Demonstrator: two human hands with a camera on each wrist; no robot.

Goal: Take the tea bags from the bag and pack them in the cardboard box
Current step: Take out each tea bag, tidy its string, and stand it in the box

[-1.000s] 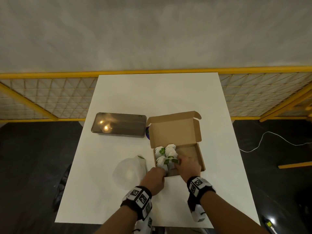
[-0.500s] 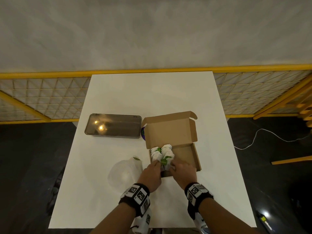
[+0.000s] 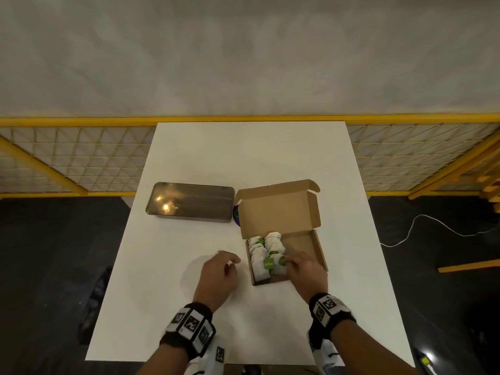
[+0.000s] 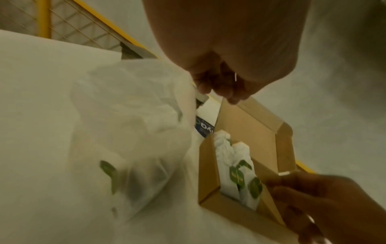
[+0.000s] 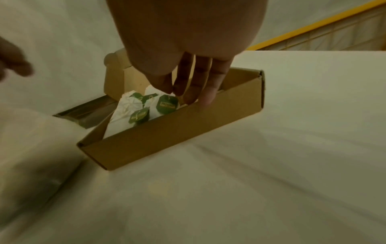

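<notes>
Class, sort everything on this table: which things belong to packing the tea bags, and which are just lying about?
Belongs to the job:
tea bags
cardboard box
plastic bag

Just lying about:
dark rectangular tin
purple item behind the box

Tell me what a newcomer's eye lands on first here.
The open cardboard box right of centre on the white table, white tea bags with green tags filling its left side. The right hand reaches into it; the left hand hovers over the translucent bag beside it.

The left hand (image 4: 225, 54) hangs with loosely curled fingers (image 4: 231, 92) above the cardboard box (image 4: 211, 166); tea bags (image 4: 236, 163) stand inside it, the clear bag (image 4: 129, 132) just beside it.
</notes>
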